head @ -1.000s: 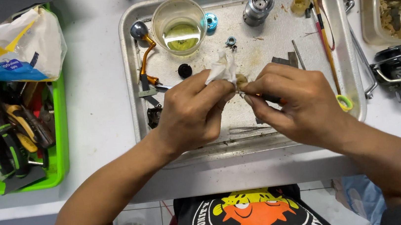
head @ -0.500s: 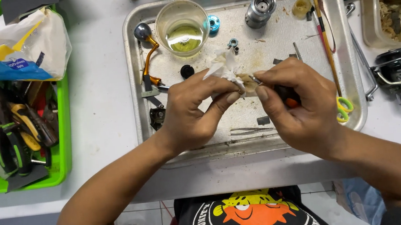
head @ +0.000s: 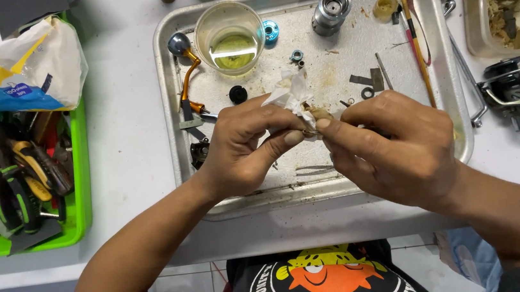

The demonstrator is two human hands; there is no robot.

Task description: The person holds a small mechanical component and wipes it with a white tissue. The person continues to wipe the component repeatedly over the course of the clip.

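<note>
Crumpled white tissue pinched by left hand over middle of metal tray. Small greasy part, mostly hidden, gripped between tissue and right hand fingertips; hands touching. Glass of yellowish liquid far left in tray, silver spool far right. Green tool bin at left.

Both forearms are seen bare to the elbow, and no watch, ring or glove is worn on the left hand or the right hand. The fingernails are kept short. A black T-shirt is worn, printed with a round white-lettered emblem around an orange and yellow cartoon pufferfish with white spikes.
</note>
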